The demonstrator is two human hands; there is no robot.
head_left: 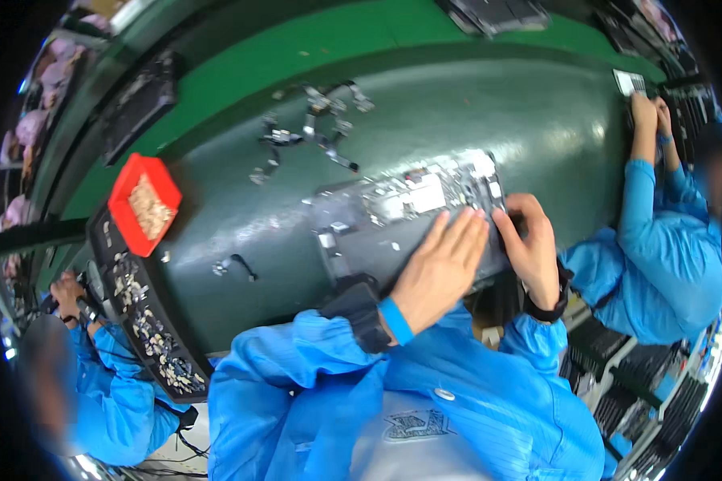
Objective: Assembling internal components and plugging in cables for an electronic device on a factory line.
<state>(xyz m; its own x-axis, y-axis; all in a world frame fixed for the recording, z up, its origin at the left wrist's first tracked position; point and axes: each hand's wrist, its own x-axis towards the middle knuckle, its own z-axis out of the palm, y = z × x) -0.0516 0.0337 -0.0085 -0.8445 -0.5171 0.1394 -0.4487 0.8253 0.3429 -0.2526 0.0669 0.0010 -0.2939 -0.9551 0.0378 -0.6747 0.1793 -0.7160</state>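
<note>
An opened laptop base [369, 248], dark and flat, lies on the green work mat in front of me. Its circuit board [415, 196] and silvery parts show along the far side. My left hand [440, 276] rests on the dark near half, fingers stretched out together. At the right edge, my right hand [533, 248] has its thumb and bent fingers closed on the rim. Part of the near edge is hidden by my left hand and wrist. Black bands wrap both wrists.
Several small cable parts [313, 120] lie beyond the base, and one short black cable [237, 263] lies to its left. A red bin [123, 210] of small pale pieces stands by a black tray [192, 397] of small parts. Co-workers [658, 224] sit on both sides.
</note>
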